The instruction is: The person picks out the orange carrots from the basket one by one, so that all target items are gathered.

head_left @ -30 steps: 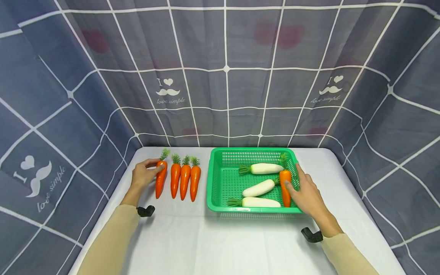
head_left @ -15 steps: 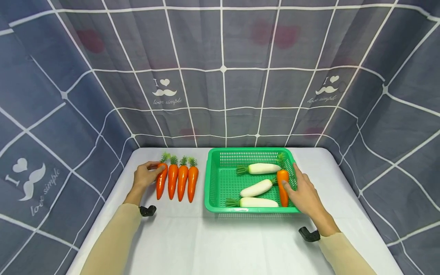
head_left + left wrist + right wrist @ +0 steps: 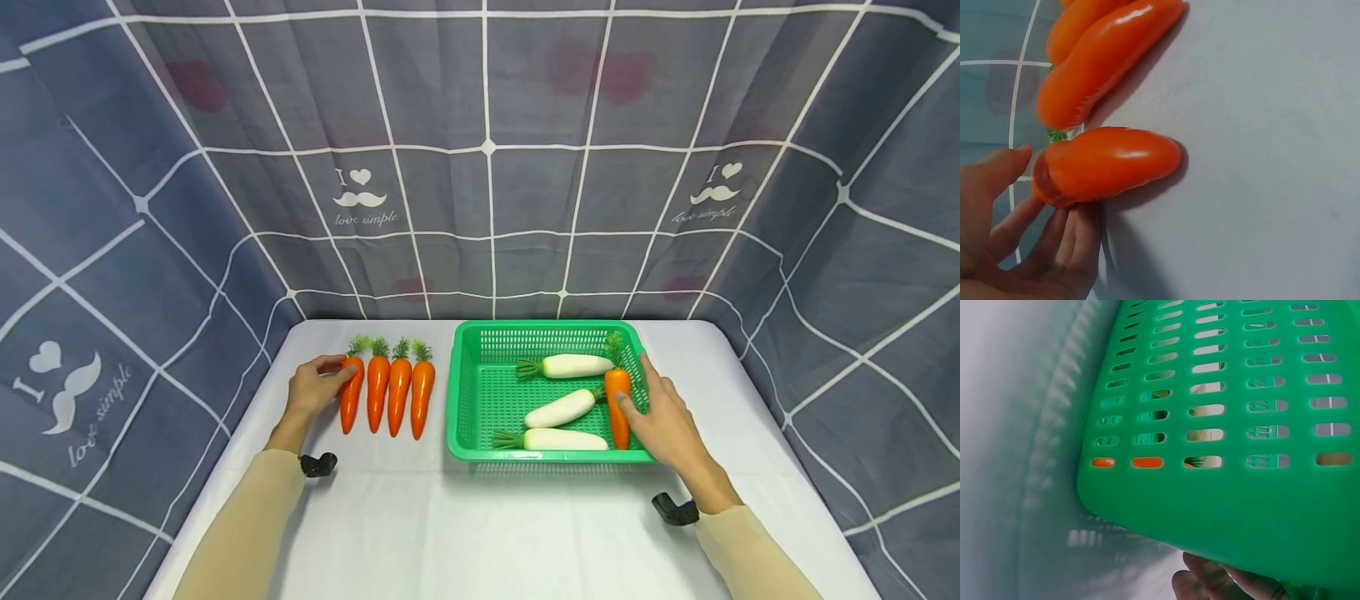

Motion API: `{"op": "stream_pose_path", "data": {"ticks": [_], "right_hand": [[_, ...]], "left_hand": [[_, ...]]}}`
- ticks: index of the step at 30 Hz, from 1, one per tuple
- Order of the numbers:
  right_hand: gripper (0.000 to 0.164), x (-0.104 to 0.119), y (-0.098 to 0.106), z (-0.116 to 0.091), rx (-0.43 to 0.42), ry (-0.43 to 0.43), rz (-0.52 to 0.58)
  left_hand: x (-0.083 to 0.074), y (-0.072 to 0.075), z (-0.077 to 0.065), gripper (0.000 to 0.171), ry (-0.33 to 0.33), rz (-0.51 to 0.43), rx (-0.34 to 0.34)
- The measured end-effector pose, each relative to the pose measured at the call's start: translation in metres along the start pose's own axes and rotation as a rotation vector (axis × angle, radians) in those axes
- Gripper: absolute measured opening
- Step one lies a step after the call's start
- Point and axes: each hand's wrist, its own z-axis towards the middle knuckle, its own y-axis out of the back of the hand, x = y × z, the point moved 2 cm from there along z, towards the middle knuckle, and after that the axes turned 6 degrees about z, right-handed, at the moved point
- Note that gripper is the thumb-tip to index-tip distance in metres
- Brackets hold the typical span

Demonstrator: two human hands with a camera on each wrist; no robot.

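Observation:
My left hand (image 3: 315, 387) is at the leafy end of the leftmost orange carrot (image 3: 351, 400) on the table. In the left wrist view its thumb (image 3: 1007, 169) stands a little off this carrot (image 3: 1110, 164), while the other fingers lie along its side. Three more carrots (image 3: 399, 400) lie close beside it, tips toward me. My right hand (image 3: 667, 421) grips the right side of the green basket (image 3: 457, 392), thumb inside and fingers outside. In the basket are three white radishes (image 3: 576, 366) and an upright-lying carrot (image 3: 617, 404) by the right wall.
A white cloth covers the table (image 3: 480, 533). Dark grey checked curtains (image 3: 525, 200) rise behind it and at both sides. The basket stands at the back, right of the carrot row.
The leftmost carrot has come closer to the other three. My left hand then shifted slightly left while that carrot stayed put. The right hand has kept its hold on the basket.

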Motion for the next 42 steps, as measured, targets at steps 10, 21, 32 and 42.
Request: {"op": "stream_pose_path", "data": {"ticks": [10,21,32,42], "right_hand": [[0.094,0.0,0.001,0.001,0.001,0.002,0.008],[0.093,-0.001,0.001,0.002,0.001,0.003,0.012],[0.094,-0.001,0.002,0.001,-0.001,0.01,0.017],[0.094,0.0,0.001,0.0,0.001,0.003,0.017]], "left_hand": [[0.001,0.002,-0.004,0.061,0.009,0.011,0.017],[-0.009,-0.003,-0.008,0.059,-0.062,0.038,-0.017],[-0.008,0.0,-0.007,0.063,-0.022,0.031,-0.027],[-0.02,0.006,-0.018,0.058,-0.1,0.05,-0.107]]}}
